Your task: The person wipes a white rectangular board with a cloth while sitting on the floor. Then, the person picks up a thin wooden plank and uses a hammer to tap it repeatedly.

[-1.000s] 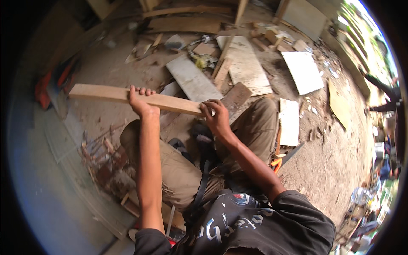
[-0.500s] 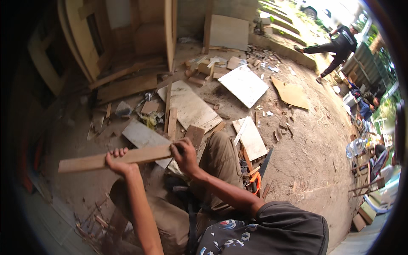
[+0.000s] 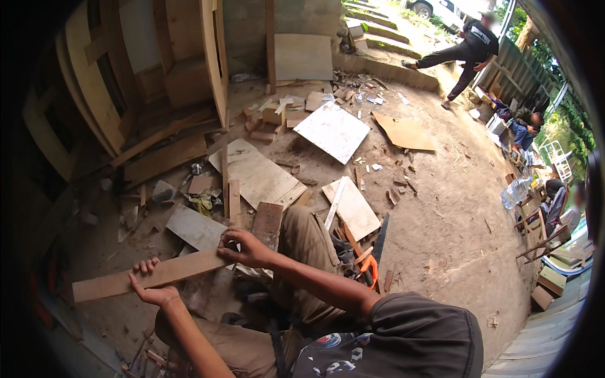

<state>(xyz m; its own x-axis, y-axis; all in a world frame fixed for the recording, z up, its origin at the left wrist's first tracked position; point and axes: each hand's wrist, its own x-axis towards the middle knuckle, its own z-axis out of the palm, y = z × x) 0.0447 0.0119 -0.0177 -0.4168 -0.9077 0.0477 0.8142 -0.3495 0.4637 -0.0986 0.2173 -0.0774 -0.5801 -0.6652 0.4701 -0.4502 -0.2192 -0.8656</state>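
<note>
Wooden plank (image 3: 179, 269) is in both hands, just beyond the left knee. Left hand (image 3: 154, 286) cups it around mid-length, fingers curled over the far edge, thumb along the near edge. Right hand (image 3: 242, 247) pinches the right end between thumb and fingers. Vs 1 s ago: same hold, but the plank's left end now sits lower in view than its right; it was higher. View swung right too, standing person now shown in full. Orange-handled handsaw (image 3: 373, 266) is right of the right knee, by the near corner of the white panel (image 3: 364, 214). Room: dirt floor (image 3: 441, 252) runs from saw to clear bottle (image 3: 518, 192) near its right edge. Farthest: standing person (image 3: 480, 44) by the concrete ledge (image 3: 391, 72).
</note>
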